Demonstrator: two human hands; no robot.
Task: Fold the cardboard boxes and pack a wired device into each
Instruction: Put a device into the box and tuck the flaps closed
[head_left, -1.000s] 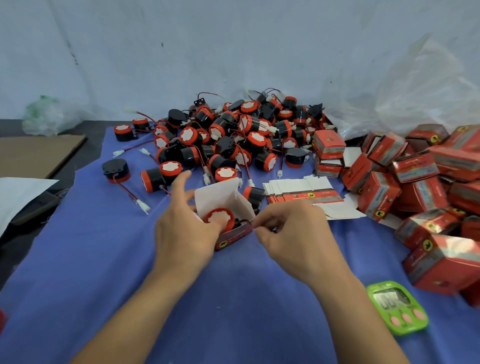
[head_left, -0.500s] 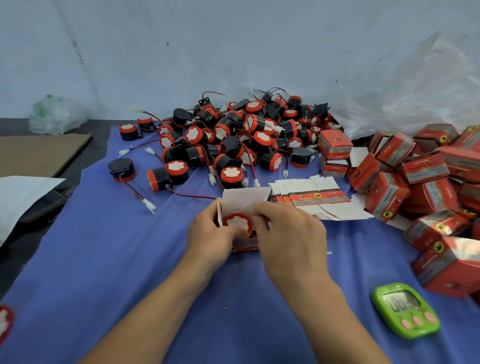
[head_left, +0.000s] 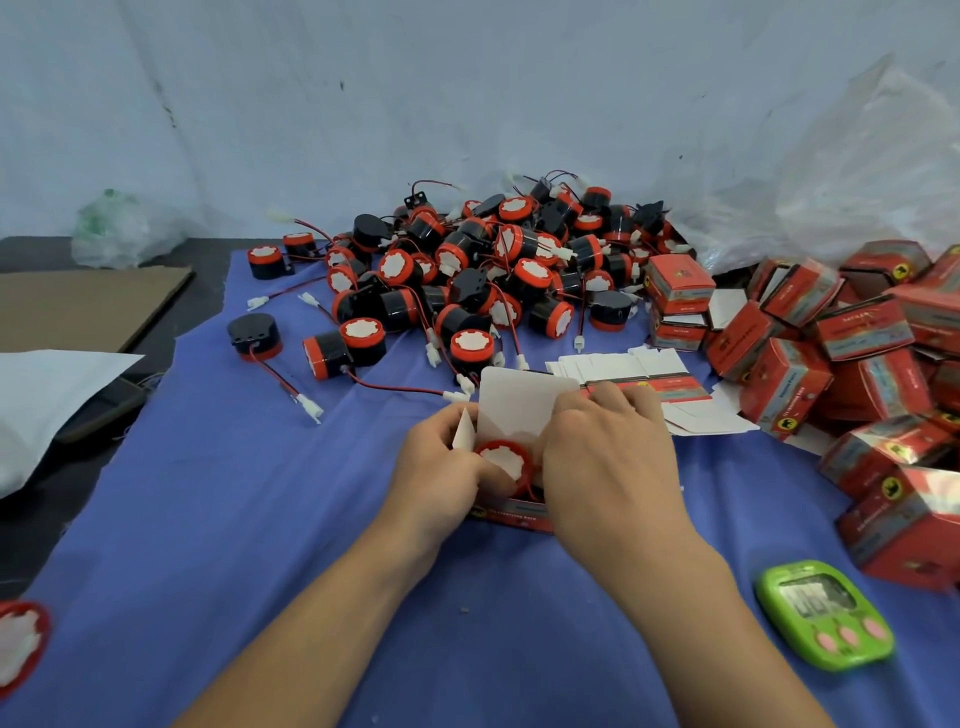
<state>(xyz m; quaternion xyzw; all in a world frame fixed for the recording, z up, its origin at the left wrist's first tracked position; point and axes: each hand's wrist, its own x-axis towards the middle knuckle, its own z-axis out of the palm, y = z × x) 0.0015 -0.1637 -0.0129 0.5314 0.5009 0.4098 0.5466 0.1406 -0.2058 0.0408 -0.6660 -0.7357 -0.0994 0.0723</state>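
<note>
A red cardboard box (head_left: 511, 514) sits on the blue cloth in front of me, its white lid flap (head_left: 519, 402) standing up. Inside it a round red-rimmed wired device (head_left: 503, 461) shows its white face. My left hand (head_left: 441, 470) grips the box's left side, fingers at a small white side flap. My right hand (head_left: 605, 457) holds the right side, fingertips on the lid flap's edge. Behind lies a pile of black-and-red wired devices (head_left: 483, 280). A stack of flat unfolded boxes (head_left: 649, 379) lies just past my right hand.
Several folded red boxes (head_left: 852, 364) are heaped at the right. A green timer (head_left: 826, 616) lies near my right forearm. A lone device (head_left: 21, 644) sits at the left edge. Brown cardboard (head_left: 88, 306) and white paper (head_left: 47, 395) lie left of the cloth; clear plastic bags stand behind.
Both hands brought the box with the device closer to me and squared it. The right hand moved from the box's side up onto the lid flap.
</note>
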